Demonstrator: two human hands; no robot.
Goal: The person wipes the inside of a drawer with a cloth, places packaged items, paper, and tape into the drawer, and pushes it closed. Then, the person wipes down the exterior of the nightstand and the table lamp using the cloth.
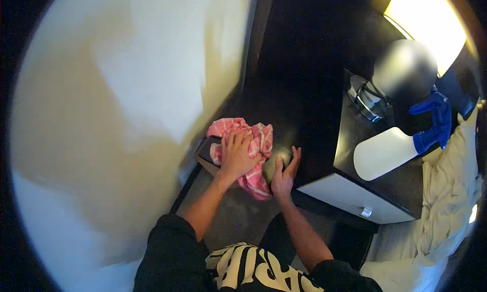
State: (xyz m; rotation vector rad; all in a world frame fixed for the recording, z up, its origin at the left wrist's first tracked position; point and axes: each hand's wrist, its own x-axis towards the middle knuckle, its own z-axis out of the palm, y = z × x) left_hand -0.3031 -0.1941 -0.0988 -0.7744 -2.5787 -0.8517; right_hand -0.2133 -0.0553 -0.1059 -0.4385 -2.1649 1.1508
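My left hand (237, 152) presses down on a crumpled pink-and-white checked cloth (257, 183), its fingers bent over the fabric and its thumb out to the right. The cloth lies on a dark, glossy low surface (276, 124) beside the wall. To the right of the cloth, my right hand (285, 176) holds nothing, with thumb and fingers apart. It is close to that same surface; whether it touches it I cannot tell.
A white spray bottle with a blue trigger head (390, 150) lies on the dark-topped nightstand (350, 155) at right, near a lamp with a lit shade (431, 23). A pale wall (127, 114) runs along the left. Light bedding (449, 190) borders the nightstand.
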